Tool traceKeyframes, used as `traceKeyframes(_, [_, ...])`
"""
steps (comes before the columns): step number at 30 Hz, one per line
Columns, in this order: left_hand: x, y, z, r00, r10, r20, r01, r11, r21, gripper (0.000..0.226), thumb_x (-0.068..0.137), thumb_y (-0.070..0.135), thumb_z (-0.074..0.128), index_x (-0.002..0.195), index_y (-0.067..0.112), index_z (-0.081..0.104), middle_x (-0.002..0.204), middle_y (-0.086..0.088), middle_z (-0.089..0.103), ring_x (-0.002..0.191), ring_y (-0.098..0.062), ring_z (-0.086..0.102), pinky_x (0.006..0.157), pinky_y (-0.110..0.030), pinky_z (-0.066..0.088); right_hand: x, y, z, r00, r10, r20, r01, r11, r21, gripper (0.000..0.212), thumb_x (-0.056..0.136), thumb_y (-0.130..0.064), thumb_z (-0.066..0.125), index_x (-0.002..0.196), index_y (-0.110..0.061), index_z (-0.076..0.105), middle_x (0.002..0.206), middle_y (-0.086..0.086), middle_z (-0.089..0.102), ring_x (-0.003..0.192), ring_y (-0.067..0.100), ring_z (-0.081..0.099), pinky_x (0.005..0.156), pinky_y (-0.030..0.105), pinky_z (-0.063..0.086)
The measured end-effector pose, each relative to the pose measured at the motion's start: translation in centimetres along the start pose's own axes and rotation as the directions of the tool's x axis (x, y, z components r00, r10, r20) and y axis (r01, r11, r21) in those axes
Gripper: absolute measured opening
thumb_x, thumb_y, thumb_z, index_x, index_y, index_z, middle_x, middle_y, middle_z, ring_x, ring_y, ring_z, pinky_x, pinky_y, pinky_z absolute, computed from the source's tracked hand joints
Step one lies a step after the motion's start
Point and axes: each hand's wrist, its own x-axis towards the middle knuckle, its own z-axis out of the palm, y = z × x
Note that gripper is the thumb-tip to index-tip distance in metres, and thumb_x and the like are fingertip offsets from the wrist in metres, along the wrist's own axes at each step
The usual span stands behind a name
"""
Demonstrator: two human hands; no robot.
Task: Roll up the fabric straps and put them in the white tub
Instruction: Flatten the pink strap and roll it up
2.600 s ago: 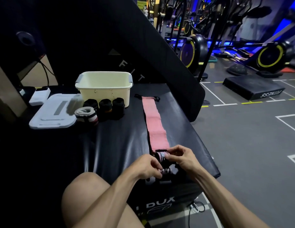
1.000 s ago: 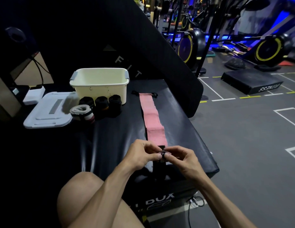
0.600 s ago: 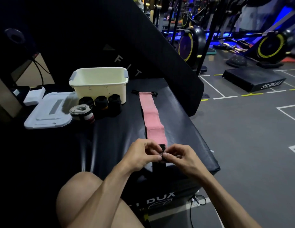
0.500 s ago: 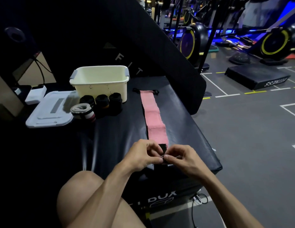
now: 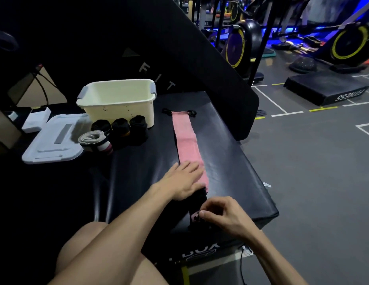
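Note:
A pink fabric strap (image 5: 186, 138) lies stretched out along the black padded box (image 5: 231, 161), its far end with a black loop near the white tub (image 5: 117, 99). My left hand (image 5: 183, 181) lies flat with straight fingers on the strap's near part. My right hand (image 5: 220, 212) pinches the strap's black near end at the box's front edge. Three black rolled straps (image 5: 119, 127) and a grey-and-white rolled strap (image 5: 95, 141) stand in front of the tub. The tub looks empty from here.
The tub's white lid (image 5: 54, 140) lies left of the rolls, with a small white box (image 5: 36, 119) behind it. A tall black padded panel (image 5: 179, 58) leans behind the box. My bare knee (image 5: 87, 247) is below. Gym machines stand on the grey floor at the right.
Both hands were pinching the strap's near end together. Now my left hand has opened and slid forward flat onto the pink strap, while my right hand has drawn the end back toward me.

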Motion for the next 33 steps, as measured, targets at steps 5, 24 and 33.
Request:
traceKeyframes(5, [0.9, -1.2, 2.0, 0.998, -0.026, 0.051, 0.026, 1.0, 0.006, 0.061, 0.108, 0.055, 0.014, 0.161, 0.038, -0.009, 0.168, 0.017, -0.017, 0.155, -0.014, -0.019, 0.126, -0.049, -0.007, -0.2, 0.2, -0.7, 0.998, 0.002, 0.07, -0.004, 0.999, 0.038, 0.011, 0.087, -0.031, 0.076, 0.085, -0.02, 0.076, 0.084, 0.007, 0.077, 0.077, 0.028, 0.07, 0.071, 0.042, 0.054])
traceKeyframes(24, [-1.5, -1.3, 0.7, 0.892, -0.087, -0.444, -0.152, 0.866, -0.476, 0.011, 0.086, 0.024, 0.081, 0.097, 0.024, 0.08, 0.101, 0.013, 0.072, 0.093, -0.008, 0.063, 0.088, -0.031, 0.051, -2.6, 0.7, 1.9, 0.991, -0.033, -0.128, 0.031, 0.999, -0.018, 0.004, 0.088, -0.024, 0.077, 0.084, -0.022, 0.077, 0.082, -0.011, 0.076, 0.079, 0.007, 0.072, 0.073, 0.026, 0.054])
traceKeyframes(33, [-8.7, 1.4, 1.6, 0.992, -0.12, -0.041, 0.072, 0.797, -0.6, 0.008, 0.083, 0.043, 0.08, 0.086, 0.035, 0.081, 0.079, 0.02, 0.075, 0.079, 0.008, 0.069, 0.083, -0.026, 0.057, -3.0, -0.8, 1.7, 0.996, 0.024, -0.089, -0.022, 1.0, 0.02, 0.006, 0.09, -0.021, 0.076, 0.084, -0.023, 0.078, 0.08, -0.002, 0.076, 0.075, 0.007, 0.07, 0.069, 0.021, 0.051])
